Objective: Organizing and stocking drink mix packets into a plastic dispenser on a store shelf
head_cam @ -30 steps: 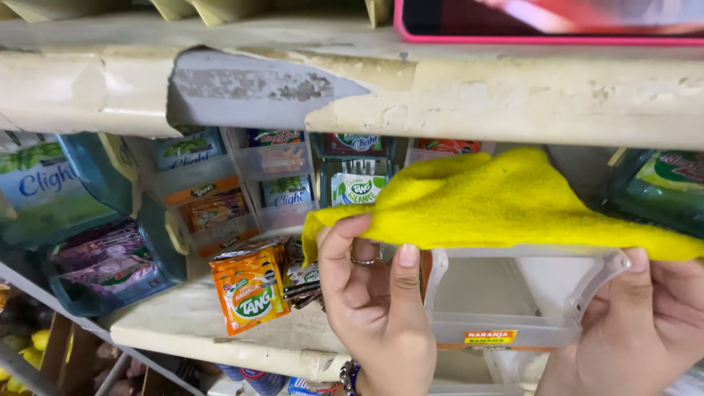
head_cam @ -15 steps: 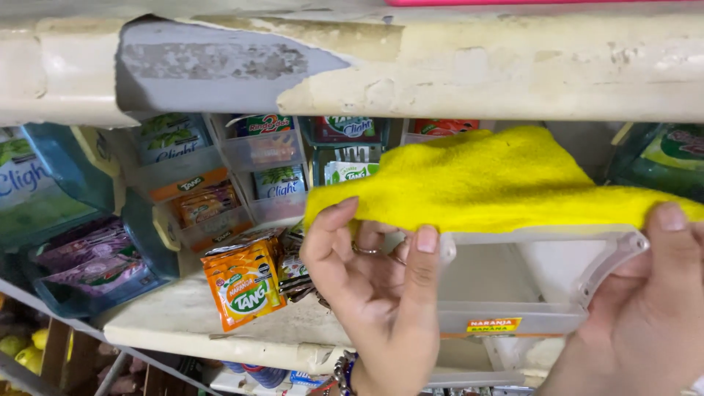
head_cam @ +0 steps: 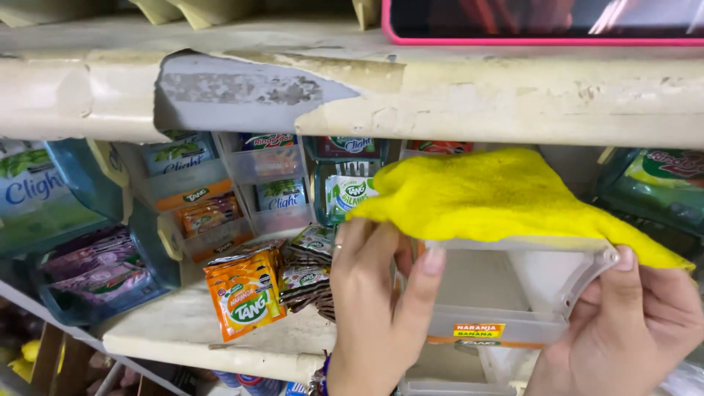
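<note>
Worn cream shelf (head_cam: 183, 337), paint chipped along front edge. Lying on it, just beside left hand (head_cam: 378, 308): orange drink-mix sachets (head_cam: 246, 297), then dark sachets (head_cam: 304, 282). Farther left, blue plastic bin (head_cam: 103, 282) of purple packets.

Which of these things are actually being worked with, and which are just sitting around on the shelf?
In use:
left hand
right hand
yellow cloth
clear plastic bin

Lying about:
orange sachets
purple packets in a blue bin
pink-edged tablet

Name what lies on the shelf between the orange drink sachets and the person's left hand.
In the head view, a heap of brown-striped sachets lies between the orange sachets and the left hand.
</note>
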